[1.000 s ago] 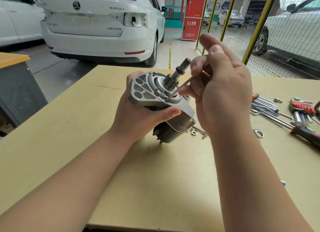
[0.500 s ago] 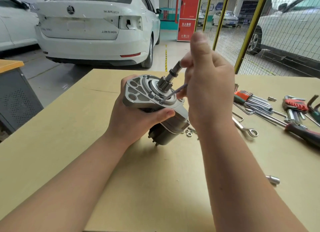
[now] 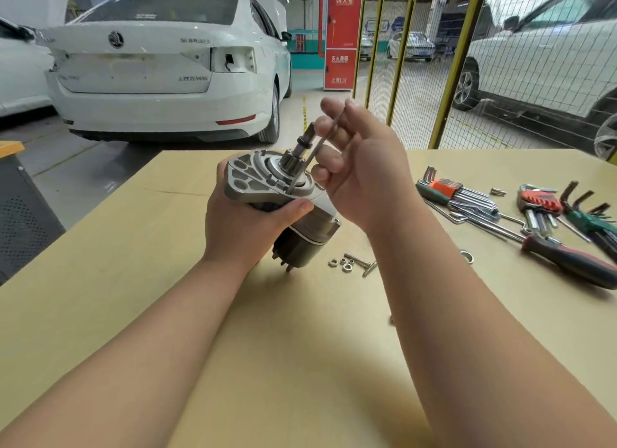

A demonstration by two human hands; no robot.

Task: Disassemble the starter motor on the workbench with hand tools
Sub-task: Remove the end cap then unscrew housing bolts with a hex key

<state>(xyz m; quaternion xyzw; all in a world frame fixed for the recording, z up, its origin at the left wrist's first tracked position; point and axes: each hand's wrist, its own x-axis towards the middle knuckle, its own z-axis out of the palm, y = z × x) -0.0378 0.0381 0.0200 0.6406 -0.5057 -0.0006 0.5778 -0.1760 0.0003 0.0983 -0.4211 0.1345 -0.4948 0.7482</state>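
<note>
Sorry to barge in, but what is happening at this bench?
A person is taking apart a starter motor. The left hand grips its body, holding it tilted over the workbench, while the right hand pinches a hex key whose tip sits in the front housing. Loose nuts and a bolt lie beside it; other tools lie to the right.

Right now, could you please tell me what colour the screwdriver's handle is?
The screwdriver handle is dark red and black, clearest in the head view, at the right.
</note>
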